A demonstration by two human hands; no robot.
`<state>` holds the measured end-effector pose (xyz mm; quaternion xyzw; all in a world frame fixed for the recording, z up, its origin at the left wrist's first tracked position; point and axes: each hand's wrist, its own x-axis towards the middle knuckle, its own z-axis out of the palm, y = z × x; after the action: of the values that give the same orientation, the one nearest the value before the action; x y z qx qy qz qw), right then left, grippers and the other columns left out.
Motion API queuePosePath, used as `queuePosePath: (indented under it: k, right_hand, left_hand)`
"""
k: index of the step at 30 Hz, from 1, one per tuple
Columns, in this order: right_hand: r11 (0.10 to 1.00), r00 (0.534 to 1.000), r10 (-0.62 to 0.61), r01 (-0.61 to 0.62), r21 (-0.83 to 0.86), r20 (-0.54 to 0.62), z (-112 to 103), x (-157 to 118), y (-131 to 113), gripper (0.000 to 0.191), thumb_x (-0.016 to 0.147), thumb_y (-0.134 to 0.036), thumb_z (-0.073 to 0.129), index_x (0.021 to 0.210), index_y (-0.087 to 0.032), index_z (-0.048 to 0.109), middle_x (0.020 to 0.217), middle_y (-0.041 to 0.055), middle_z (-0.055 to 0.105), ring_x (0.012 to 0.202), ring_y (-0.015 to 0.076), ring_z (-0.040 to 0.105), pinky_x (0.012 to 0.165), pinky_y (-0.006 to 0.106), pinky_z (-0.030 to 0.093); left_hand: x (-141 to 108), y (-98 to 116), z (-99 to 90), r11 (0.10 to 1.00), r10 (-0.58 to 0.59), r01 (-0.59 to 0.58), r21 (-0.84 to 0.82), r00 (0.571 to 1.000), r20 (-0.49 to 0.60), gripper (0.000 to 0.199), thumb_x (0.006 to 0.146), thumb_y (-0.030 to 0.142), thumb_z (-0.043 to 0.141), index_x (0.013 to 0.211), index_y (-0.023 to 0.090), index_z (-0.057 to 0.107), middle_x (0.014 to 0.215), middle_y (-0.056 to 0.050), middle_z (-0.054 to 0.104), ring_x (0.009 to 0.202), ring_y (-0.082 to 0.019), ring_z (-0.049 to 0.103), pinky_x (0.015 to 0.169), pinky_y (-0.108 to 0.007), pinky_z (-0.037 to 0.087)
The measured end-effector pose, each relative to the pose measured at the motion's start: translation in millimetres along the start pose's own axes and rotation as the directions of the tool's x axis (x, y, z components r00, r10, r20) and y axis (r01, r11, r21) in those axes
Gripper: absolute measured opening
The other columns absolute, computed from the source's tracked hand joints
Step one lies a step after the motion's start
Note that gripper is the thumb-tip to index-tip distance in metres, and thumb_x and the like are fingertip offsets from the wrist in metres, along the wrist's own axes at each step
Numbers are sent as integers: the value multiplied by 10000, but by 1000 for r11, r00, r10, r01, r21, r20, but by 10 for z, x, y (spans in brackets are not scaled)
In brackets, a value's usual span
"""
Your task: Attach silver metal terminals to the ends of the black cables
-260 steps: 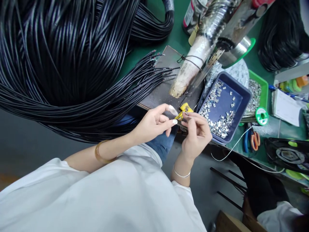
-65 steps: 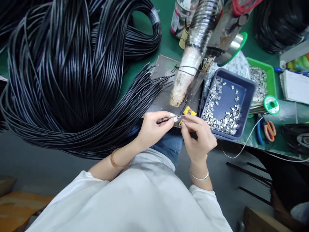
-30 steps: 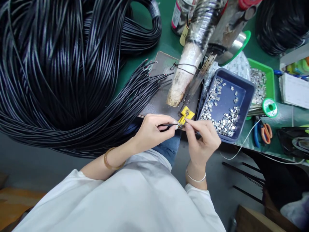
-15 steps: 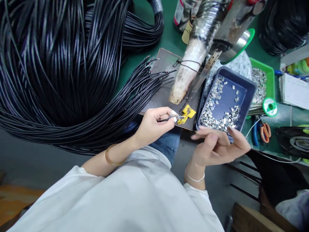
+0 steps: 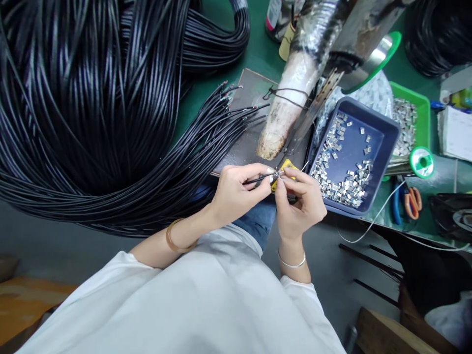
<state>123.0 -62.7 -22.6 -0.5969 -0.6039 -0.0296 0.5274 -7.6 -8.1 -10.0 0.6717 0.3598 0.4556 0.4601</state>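
My left hand (image 5: 241, 189) is closed around a black cable (image 5: 256, 180) near its end, with white wraps on the fingertips. At the cable's tip is a small metal connector (image 5: 279, 173), partly covered by fingers. My right hand (image 5: 300, 201) pinches that connector between thumb and fingertips. A thin silvery wire (image 5: 357, 241), which looks like solder, runs into the right hand, and a short length pokes up behind it. Just behind the fingertips, a yellow holder (image 5: 288, 165) sits at the edge of a dark board (image 5: 239, 152).
Loose metal connectors lie in a blue tray (image 5: 381, 123) and a green tray (image 5: 424, 113). A wrapped tube (image 5: 275, 118) with a scorched end hangs over the board. Black cables (image 5: 110, 123) fill the left. Orange-and-blue pliers (image 5: 411, 202) and a green spool (image 5: 421, 162) are at right.
My right hand has come left from in front of the blue tray, its spread fingers now closed at the connector. The thin wire has followed it. My left hand has stayed nearly in place.
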Motion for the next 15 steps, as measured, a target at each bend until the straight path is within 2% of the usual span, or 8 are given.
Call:
queuePosePath:
  k: [4, 8, 15]
  right_hand:
    - [999, 999, -47, 47, -17, -24, 11, 47, -22, 180, 802, -95, 723, 916, -227, 676, 973, 9, 757, 917, 163, 740, 713, 299, 640]
    - [998, 998, -65, 64, -23, -24, 10, 58, -37, 178, 794, -88, 726, 897, -222, 668, 995, 18, 757, 910, 162, 742, 757, 326, 649]
    - [997, 999, -40, 40, 62, 4, -10, -13, -7, 194, 807, -87, 699, 935, -218, 633, 1027, 35, 750, 891, 162, 748, 731, 308, 659]
  left_hand:
    - [25, 16, -5, 998, 61, -61, 5, 998, -34, 119, 778, 99, 623, 818, 124, 732, 528, 74, 479, 440, -25, 265, 418, -171, 217]
    - [34, 31, -22, 997, 71, -71, -1, 997, -35, 135, 780, 83, 619, 837, 114, 737, 530, 75, 478, 441, -21, 269, 411, -161, 209]
    - [-19, 0, -46, 999, -37, 38, -26, 998, 41, 109, 806, 112, 614, 801, 129, 721, 517, 82, 377, 466, -32, 248, 425, -166, 208]
